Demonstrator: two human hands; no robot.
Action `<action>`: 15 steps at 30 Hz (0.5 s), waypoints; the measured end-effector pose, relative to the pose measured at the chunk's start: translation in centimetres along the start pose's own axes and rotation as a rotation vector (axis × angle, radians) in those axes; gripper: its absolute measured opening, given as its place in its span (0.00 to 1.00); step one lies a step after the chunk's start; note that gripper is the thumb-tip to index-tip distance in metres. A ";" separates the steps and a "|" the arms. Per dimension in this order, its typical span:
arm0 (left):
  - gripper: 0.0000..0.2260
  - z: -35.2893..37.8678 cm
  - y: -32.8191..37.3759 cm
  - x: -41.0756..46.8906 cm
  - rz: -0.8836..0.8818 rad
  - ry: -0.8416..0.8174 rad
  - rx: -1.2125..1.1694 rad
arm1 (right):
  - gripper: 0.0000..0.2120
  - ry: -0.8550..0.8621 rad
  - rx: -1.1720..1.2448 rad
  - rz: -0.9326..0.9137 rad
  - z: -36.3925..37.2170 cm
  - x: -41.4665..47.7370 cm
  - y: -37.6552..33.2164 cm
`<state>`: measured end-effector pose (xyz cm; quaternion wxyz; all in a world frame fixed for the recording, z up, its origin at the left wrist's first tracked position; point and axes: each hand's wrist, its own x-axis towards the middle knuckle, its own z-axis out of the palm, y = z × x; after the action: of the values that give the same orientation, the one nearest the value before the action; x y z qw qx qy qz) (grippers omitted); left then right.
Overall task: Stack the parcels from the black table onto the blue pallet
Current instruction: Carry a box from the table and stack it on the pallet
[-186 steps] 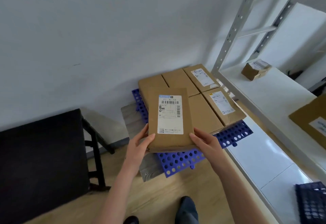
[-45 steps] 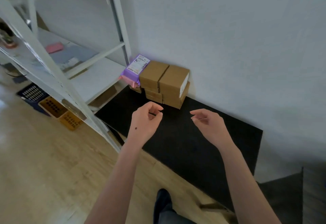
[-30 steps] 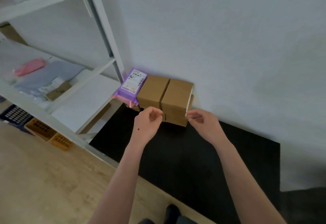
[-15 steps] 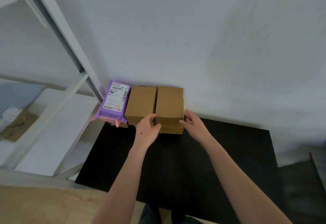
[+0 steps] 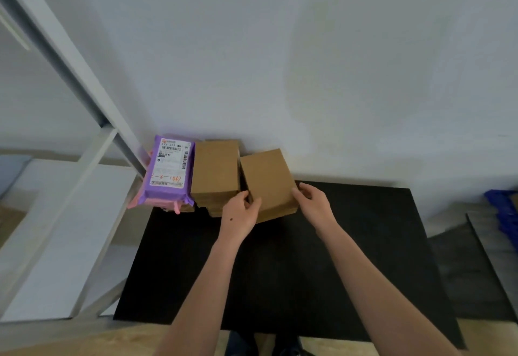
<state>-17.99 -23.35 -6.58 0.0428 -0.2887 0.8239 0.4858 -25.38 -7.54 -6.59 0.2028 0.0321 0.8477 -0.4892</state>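
A skewed brown parcel [image 5: 266,179] is held at the far edge of the black table [image 5: 280,271], toward 12 o'clock. Its near-left corner is gripped by the left hand [image 5: 239,214], its near-right corner by the right hand [image 5: 315,204]. A brown stack [image 5: 214,170] and a purple parcel [image 5: 169,169] are seen at 10 o'clock.

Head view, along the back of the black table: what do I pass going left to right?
White metal shelf upright → purple plastic mailer with white label → stack of brown cardboard boxes → skewed brown cardboard box → blue plastic pallet at the right edge.
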 end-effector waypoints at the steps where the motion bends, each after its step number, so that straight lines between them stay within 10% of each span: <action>1: 0.24 0.3 -0.2 -0.2 0.005 -0.011 0.008 | 0.24 0.001 0.007 0.016 0.1 -0.1 0.4; 15: 0.28 1.0 -1.6 -1.6 -0.053 -0.022 -0.511 | 0.19 -0.053 0.301 0.112 0.0 -1.5 1.2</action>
<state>-16.08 -22.41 -7.84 -0.0097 -0.3061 0.6662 0.6800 -23.66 -6.69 -7.02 0.2448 0.0965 0.7561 -0.5992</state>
